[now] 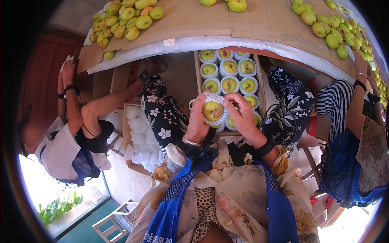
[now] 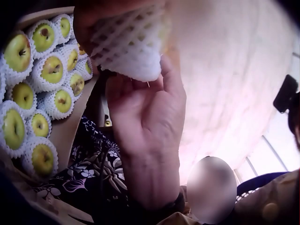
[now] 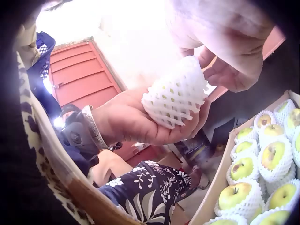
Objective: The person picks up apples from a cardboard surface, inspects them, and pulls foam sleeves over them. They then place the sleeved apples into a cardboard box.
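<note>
My left hand (image 1: 197, 121) grips a yellow-green apple (image 1: 213, 110) with a brown patch, wrapped in a white foam net (image 3: 171, 96). The left fingers curl round the net's side in the right wrist view. My right hand (image 1: 244, 116) is at the net's edge, thumb and fingers pinching it, its palm toward the left wrist camera. Just below both hands stands a cardboard box (image 1: 262, 95) holding rows of net-wrapped apples (image 1: 229, 85), partly hidden by the hands.
A cardboard-covered table (image 1: 194, 30) ahead bears a heap of loose apples (image 1: 121, 20) at left and more apples (image 1: 324, 28) at right. A box of white foam nets (image 1: 139, 133) stands at my left. One person (image 1: 69, 141) sits left, another (image 1: 356, 141) right.
</note>
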The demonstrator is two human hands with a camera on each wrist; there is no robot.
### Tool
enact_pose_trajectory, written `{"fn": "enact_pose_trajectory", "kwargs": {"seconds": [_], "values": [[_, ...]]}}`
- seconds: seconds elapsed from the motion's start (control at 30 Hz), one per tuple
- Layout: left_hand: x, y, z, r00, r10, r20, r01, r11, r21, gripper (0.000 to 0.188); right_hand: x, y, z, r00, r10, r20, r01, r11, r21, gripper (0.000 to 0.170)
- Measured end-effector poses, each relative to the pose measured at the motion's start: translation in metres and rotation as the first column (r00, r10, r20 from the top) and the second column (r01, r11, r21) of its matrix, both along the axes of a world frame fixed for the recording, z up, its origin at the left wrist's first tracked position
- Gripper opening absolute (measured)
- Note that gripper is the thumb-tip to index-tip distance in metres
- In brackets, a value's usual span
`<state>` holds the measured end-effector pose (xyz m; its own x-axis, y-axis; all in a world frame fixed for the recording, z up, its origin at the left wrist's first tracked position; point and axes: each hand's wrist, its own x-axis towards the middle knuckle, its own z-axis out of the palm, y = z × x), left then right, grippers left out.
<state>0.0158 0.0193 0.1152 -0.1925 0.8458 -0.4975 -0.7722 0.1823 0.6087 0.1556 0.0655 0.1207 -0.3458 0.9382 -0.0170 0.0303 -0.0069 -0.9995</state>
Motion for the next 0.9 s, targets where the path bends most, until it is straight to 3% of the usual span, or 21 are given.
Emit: {"fn": "enact_pose_trajectory", "kwargs": {"seconds": [0.07,0.13,0.17,0.23,0.37,0.43,0.57,0.6,0.63,0.7,0.77,0.83,0.87,0.9], "values": [[0.0,0.001,0.003,1.0,0.01,-0.026,-0.009,1.0,0.01,0.039,-0.001,0.002,0.001,1.0,0.001,0.014,-0.001,1.0,-0.016,0.015],[-0.003,0.001,0.006,0.999,-0.036,0.014,0.036,0.999,0.01,0.038,-0.003,0.008,0.0,0.975,-0.104,-0.196,0.106,0.994,0.001,0.027],[-0.004,0.001,0.005,0.999,-0.036,0.013,0.035,0.999,0.011,0.038,-0.001,0.007,0.002,0.975,-0.103,-0.197,0.106,0.994,0.002,0.027],[-0.002,-0.001,0.002,0.996,-0.078,-0.041,0.077,0.997,-0.015,0.037,0.003,0.004,0.025,0.99,0.135,0.039,-0.14,0.967,0.213,0.034],[-0.002,-0.003,-0.016,0.988,-0.093,-0.125,0.096,0.995,0.021,0.037,-0.007,0.001,0.007,0.959,0.282,0.015,-0.273,0.914,0.301,0.038],[-0.003,-0.004,-0.014,0.997,-0.071,-0.015,0.07,0.997,-0.019,0.037,-0.009,-0.004,0.003,0.958,0.228,-0.174,-0.222,0.974,0.051,0.041],[0.002,-0.003,0.011,0.992,-0.084,-0.098,0.081,0.996,-0.03,0.035,-0.011,-0.002,0.001,0.938,0.191,-0.289,-0.212,0.976,-0.045,0.045],[0.002,-0.007,0.016,0.888,-0.124,-0.443,0.16,0.986,0.044,0.033,-0.011,-0.003,0.004,0.963,0.245,-0.109,-0.23,0.963,0.138,0.05],[-0.001,-0.01,0.018,0.669,-0.114,-0.734,0.257,0.963,0.085,0.032,-0.013,-0.003,0.006,0.962,0.262,0.08,-0.273,0.911,0.309,0.056],[-0.018,-0.015,0.008,0.633,-0.178,-0.754,0.289,0.957,0.017,0.032,-0.016,-0.004,0.014,0.935,0.303,0.185,-0.35,0.871,0.345,0.065],[-0.032,-0.024,0.007,0.158,-0.255,-0.954,0.43,0.887,-0.166,0.026,-0.021,-0.007,0.015,0.895,0.34,0.288,-0.432,0.821,0.373,0.075],[-0.042,-0.03,-0.005,0.167,-0.346,-0.923,0.405,0.878,-0.255,0.027,-0.027,-0.019,0.008,0.823,0.354,0.444,-0.524,0.774,0.356,0.09],[-0.047,-0.034,-0.016,0.77,-0.326,-0.549,0.269,0.945,-0.184,0.026,-0.03,-0.025,0.002,0.776,0.346,0.527,-0.565,0.753,0.338,0.095],[-0.052,-0.039,-0.032,0.993,-0.088,0.084,0.105,0.969,-0.222,0.025,-0.032,-0.028,0.002,0.777,0.348,0.525,-0.565,0.753,0.337,0.095]]}}
